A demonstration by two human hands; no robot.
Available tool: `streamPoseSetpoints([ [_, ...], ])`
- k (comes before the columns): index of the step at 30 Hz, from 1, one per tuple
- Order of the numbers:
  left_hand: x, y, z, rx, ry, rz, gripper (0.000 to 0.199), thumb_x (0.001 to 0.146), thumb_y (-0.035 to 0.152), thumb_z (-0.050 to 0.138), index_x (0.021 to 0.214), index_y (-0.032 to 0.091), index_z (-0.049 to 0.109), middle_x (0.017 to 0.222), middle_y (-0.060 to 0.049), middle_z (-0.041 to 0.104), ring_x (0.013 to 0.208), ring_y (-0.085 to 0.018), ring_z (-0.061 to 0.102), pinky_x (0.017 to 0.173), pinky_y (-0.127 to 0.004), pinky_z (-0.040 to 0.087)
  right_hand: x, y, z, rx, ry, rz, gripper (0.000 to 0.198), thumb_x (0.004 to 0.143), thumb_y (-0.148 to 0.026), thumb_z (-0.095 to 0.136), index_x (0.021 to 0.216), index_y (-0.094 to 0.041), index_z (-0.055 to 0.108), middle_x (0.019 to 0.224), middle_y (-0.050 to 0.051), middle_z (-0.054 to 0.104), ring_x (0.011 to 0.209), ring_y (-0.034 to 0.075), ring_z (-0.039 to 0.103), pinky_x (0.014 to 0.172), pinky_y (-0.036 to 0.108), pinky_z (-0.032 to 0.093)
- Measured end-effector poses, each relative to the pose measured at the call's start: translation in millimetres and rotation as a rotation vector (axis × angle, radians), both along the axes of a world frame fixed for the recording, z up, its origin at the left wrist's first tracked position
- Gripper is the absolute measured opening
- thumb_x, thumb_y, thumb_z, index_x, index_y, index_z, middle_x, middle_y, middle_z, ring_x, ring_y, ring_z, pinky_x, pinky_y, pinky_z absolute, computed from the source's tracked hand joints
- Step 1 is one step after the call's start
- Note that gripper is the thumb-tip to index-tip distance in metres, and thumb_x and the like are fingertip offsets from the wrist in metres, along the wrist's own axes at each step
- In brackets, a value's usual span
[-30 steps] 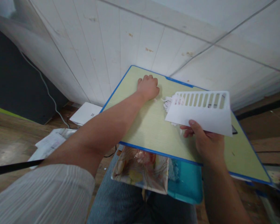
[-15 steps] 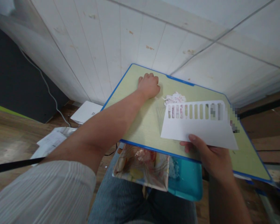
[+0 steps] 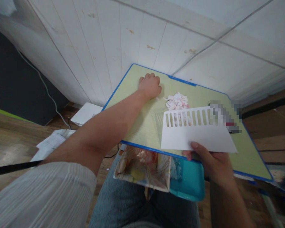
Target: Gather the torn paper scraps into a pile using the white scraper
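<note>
A stiff white card (image 3: 178, 137) with a row of long rounded slots along its far side is in my right hand (image 3: 211, 160), thumb on top and fingers beneath. It is held over the near edge of the pale green, blue-rimmed table (image 3: 137, 128). Past the card lies a small heap of white and pinkish paper scraps (image 3: 177, 100), some showing through the slots. My left hand (image 3: 150, 86) rests on the table left of the heap, its fingers curled under; whatever they may hold is hidden. A tiny scrap (image 3: 157, 98) lies by its wrist.
Beneath the table's front edge, above my lap, are a patterned open box (image 3: 142, 182) lined with clear plastic and a teal tray (image 3: 192, 180). A pixelated object (image 3: 224, 117) lies at the table's right. A white box (image 3: 85, 114) and papers (image 3: 52, 142) are on the floor at left.
The right hand has brought the card slightly toward me and levelled its near edge, so more of the scrap heap shows. The left hand keeps its place on the table.
</note>
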State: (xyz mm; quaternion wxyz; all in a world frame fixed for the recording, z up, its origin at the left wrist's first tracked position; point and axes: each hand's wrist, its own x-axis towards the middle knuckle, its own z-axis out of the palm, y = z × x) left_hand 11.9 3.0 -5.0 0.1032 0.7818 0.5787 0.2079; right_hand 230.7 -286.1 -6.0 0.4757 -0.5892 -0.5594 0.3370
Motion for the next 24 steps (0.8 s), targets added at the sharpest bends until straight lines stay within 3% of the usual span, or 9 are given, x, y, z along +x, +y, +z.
streamPoseSetpoints([
  [4, -1, 3, 0.3, -0.01, -0.025, -0.001, 0.047, 0.112, 0.022, 0.063, 0.153, 0.02, 0.086, 0.172, -0.021, 0.072, 0.169, -0.047, 0.057, 0.144, -0.067, 0.043, 4, 1, -2, -0.025, 0.06, 0.029, 0.047, 0.102, -0.056, 0.097, 0.072, -0.022, 0.083, 0.065, 0.008, 0.078, 0.055, 0.025, 0.075, 0.057, 0.036, 0.067],
  [9, -11, 10, 2.2, 0.02, -0.022, 0.049, 0.05, 0.108, 0.025, 0.068, 0.156, 0.024, 0.085, 0.17, -0.019, 0.075, 0.167, -0.046, 0.058, 0.144, -0.068, 0.042, 6, 10, -8, 0.026, 0.267, -0.135, 0.035, 0.09, -0.046, 0.102, 0.079, -0.023, 0.079, 0.062, 0.003, 0.075, 0.044, 0.02, 0.064, 0.044, 0.032, 0.057],
  [13, -25, 11, 6.6, -0.046, 0.021, 0.125, 0.048, 0.111, 0.027, 0.067, 0.155, 0.022, 0.085, 0.172, -0.021, 0.073, 0.168, -0.044, 0.06, 0.144, -0.063, 0.045, 8, 27, -3, 0.054, 0.196, -0.202, 0.029, 0.085, -0.042, 0.1, 0.085, -0.022, 0.08, 0.066, 0.005, 0.08, 0.046, 0.021, 0.067, 0.046, 0.033, 0.06],
  [16, -32, 8, 8.9, -0.072, 0.06, 0.162, 0.051, 0.112, 0.029, 0.067, 0.16, 0.021, 0.083, 0.174, -0.022, 0.073, 0.169, -0.044, 0.061, 0.142, -0.062, 0.049, 10, 59, 10, 0.115, 0.131, -0.208, 0.026, 0.083, -0.041, 0.096, 0.089, -0.021, 0.08, 0.072, 0.007, 0.084, 0.051, 0.023, 0.073, 0.048, 0.033, 0.061],
  [19, -35, 5, 9.9, -0.071, 0.099, 0.165, 0.052, 0.113, 0.032, 0.065, 0.16, 0.02, 0.083, 0.176, -0.024, 0.072, 0.168, -0.045, 0.063, 0.141, -0.062, 0.052, 2, 106, 26, 0.113, 0.072, -0.133, 0.027, 0.079, -0.042, 0.093, 0.081, -0.02, 0.077, 0.068, 0.01, 0.081, 0.048, 0.021, 0.068, 0.048, 0.033, 0.06],
  [21, -40, 2, 10.9, -0.075, 0.127, 0.167, 0.053, 0.112, 0.033, 0.064, 0.16, 0.021, 0.083, 0.176, -0.023, 0.073, 0.168, -0.045, 0.063, 0.14, -0.061, 0.052, -11, 140, 36, 0.055, 0.084, -0.104, 0.027, 0.078, -0.041, 0.091, 0.079, -0.02, 0.074, 0.063, 0.009, 0.078, 0.044, 0.019, 0.064, 0.043, 0.031, 0.054],
  [24, -52, -2, 12.6, -0.086, 0.147, 0.188, 0.058, 0.111, 0.028, 0.06, 0.165, 0.019, 0.081, 0.178, -0.023, 0.072, 0.169, -0.043, 0.062, 0.142, -0.06, 0.051, -38, 181, 43, -0.132, -0.047, -0.044, 0.015, 0.087, -0.031, 0.081, 0.081, -0.018, 0.076, 0.07, 0.013, 0.083, 0.043, 0.017, 0.062, 0.045, 0.029, 0.051],
])
